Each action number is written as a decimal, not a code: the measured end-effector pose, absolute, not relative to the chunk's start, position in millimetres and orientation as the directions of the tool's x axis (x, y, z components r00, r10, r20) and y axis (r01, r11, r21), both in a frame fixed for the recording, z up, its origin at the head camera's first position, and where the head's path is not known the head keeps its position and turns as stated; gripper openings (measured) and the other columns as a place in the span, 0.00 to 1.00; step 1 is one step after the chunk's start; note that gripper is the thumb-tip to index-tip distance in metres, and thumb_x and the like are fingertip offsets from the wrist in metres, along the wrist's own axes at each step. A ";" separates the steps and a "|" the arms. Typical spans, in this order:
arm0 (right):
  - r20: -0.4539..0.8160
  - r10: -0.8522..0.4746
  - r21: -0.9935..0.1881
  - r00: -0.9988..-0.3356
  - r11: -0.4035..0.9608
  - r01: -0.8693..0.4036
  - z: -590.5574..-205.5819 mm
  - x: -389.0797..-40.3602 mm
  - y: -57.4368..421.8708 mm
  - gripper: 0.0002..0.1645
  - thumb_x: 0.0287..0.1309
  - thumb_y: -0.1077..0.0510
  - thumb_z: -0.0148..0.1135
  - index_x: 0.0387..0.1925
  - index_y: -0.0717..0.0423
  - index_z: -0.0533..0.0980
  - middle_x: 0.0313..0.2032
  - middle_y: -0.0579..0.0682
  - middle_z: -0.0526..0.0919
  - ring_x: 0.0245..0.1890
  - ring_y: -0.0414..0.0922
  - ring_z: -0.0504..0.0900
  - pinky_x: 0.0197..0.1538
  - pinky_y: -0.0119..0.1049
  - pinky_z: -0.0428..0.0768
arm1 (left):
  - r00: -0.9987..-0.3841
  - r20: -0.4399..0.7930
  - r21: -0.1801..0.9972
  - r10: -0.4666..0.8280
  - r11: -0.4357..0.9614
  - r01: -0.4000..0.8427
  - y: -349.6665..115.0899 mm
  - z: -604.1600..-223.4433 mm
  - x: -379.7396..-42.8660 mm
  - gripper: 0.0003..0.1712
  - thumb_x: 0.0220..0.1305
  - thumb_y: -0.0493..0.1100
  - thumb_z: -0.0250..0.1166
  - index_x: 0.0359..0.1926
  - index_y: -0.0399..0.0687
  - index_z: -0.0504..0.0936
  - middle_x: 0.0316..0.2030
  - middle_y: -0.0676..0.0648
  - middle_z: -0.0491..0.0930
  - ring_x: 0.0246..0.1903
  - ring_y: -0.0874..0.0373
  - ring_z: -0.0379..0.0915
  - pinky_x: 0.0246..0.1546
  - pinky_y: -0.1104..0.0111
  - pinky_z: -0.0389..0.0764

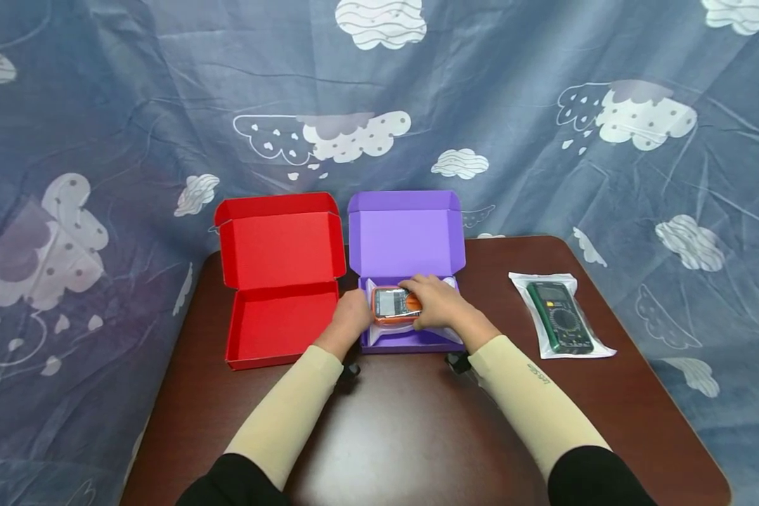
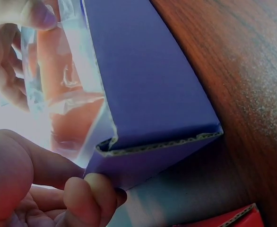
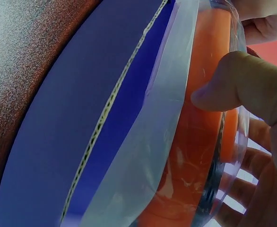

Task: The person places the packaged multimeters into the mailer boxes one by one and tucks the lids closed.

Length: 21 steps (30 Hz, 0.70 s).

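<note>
An orange multimeter (image 1: 388,303) in a clear plastic bag lies in the purple box (image 1: 407,242), whose lid stands raised at the back. My right hand (image 1: 439,302) grips the bagged multimeter from its right side. In the right wrist view the thumb presses on its orange edge (image 3: 195,123), and the other fingers reach round the far side. My left hand (image 1: 349,316) is at the box's left side. There, in the left wrist view, its thumb and curled fingers pinch the purple side wall (image 2: 124,170) near the front corner.
Just left stands an open red box (image 1: 284,320) with its lid up. At the right of the brown table (image 1: 392,436) lies a green multimeter (image 1: 559,316) in a clear bag. A blue cloud-patterned cloth (image 1: 481,77) hangs behind the table.
</note>
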State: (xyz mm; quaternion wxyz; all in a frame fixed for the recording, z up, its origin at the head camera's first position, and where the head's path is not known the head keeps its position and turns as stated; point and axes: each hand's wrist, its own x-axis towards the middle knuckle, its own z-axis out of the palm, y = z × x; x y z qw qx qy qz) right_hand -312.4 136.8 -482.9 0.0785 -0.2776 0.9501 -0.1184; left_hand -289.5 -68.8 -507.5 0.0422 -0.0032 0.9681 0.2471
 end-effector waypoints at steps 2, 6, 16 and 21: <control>-0.089 -0.547 -0.270 -0.832 0.817 -0.509 -483.6 -312.8 135.0 0.57 0.32 0.53 0.83 0.70 0.53 0.71 0.60 0.53 0.77 0.55 0.54 0.74 0.56 0.53 0.74 | -0.996 -0.090 0.484 0.011 0.874 -0.034 -69.0 -507.4 -289.2 0.03 0.59 0.34 0.68 0.30 0.36 0.84 0.33 0.37 0.85 0.30 0.48 0.82 0.34 0.57 0.84; -0.094 -0.552 -0.270 -0.829 0.815 -0.512 -486.3 -314.7 131.9 0.57 0.32 0.54 0.83 0.70 0.53 0.71 0.60 0.53 0.77 0.57 0.53 0.74 0.57 0.53 0.75 | -0.995 -0.102 0.491 0.007 0.870 -0.044 -69.6 -507.7 -289.2 0.03 0.58 0.34 0.68 0.29 0.38 0.83 0.32 0.39 0.85 0.27 0.50 0.80 0.32 0.59 0.83; -0.132 -0.547 -0.270 -0.827 0.823 -0.500 -496.8 -320.2 130.7 0.56 0.34 0.55 0.84 0.70 0.53 0.71 0.60 0.53 0.77 0.55 0.54 0.75 0.57 0.53 0.75 | -0.995 -0.096 0.480 -0.003 0.876 -0.049 -68.6 -509.7 -291.5 0.04 0.58 0.35 0.69 0.28 0.39 0.82 0.32 0.39 0.85 0.27 0.50 0.79 0.31 0.58 0.83; -0.133 -0.547 -0.261 -0.826 0.824 -0.503 -500.3 -322.2 130.7 0.56 0.34 0.54 0.85 0.70 0.53 0.71 0.60 0.53 0.78 0.55 0.54 0.76 0.57 0.54 0.75 | -0.995 -0.104 0.484 -0.011 0.873 -0.060 -68.2 -509.1 -291.6 0.05 0.57 0.35 0.71 0.29 0.38 0.83 0.32 0.39 0.85 0.27 0.51 0.79 0.31 0.58 0.83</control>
